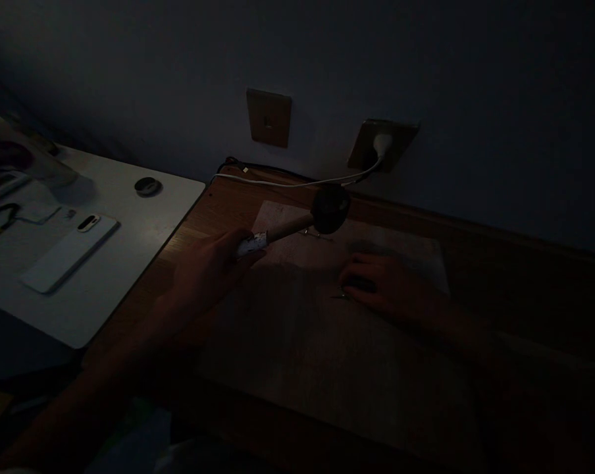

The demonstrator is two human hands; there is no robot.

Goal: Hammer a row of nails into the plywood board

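Observation:
My left hand [208, 271] is shut around the white-speckled grip of a corded tool, perhaps a soldering iron [287, 228], which has a wooden handle and a round black end. Its tip is hidden by my fingers. My right hand [384, 288] rests on a pale sheet of paper [297, 234], curled over a small dark object [361, 284] with a thin metal point showing at its left. A small metal bit [313, 233] lies on the paper between my hands. The dim light hides fine detail.
A white cable [297, 184] runs to a plug in a wall socket [382, 146], and another wall plate [268, 117] sits to its left. On the white table [144, 224] at left lie a white phone [68, 253] and a black disc [147, 186]. The wooden desk [199, 220] meets the wall behind.

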